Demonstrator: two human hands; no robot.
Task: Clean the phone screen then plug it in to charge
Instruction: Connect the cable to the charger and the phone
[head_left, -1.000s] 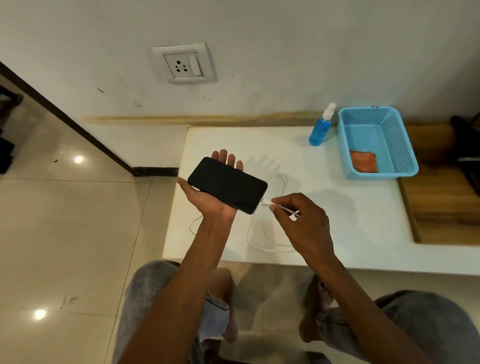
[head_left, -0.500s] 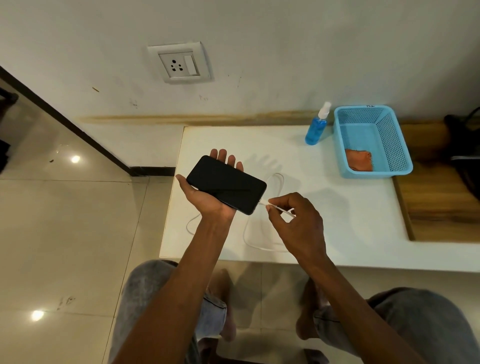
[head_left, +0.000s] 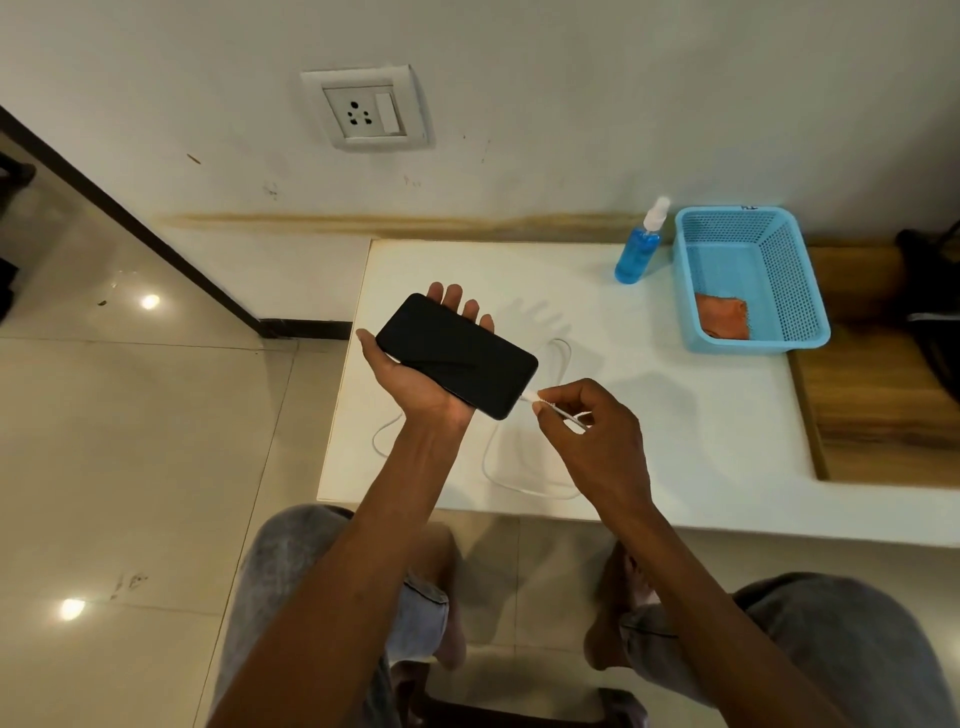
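A black phone (head_left: 456, 355) with a dark screen lies face up across the palm of my left hand (head_left: 415, 382), held above the white table (head_left: 675, 415). My right hand (head_left: 587, 431) pinches the plug end of a white charging cable (head_left: 498, 475) right at the phone's lower right edge. I cannot tell whether the plug is fully in. The rest of the cable lies in loops on the table under both hands.
A blue spray bottle (head_left: 640, 249) stands at the back of the table beside a blue plastic basket (head_left: 769, 234) holding an orange cloth (head_left: 723, 315). A wall socket (head_left: 367, 108) sits above. To the right are a wooden surface (head_left: 872, 395) and a dark object at the frame's edge.
Both hands stay almost in place with the phone. My right hand keeps the cable plug against the phone's edge. The view has shifted slightly.
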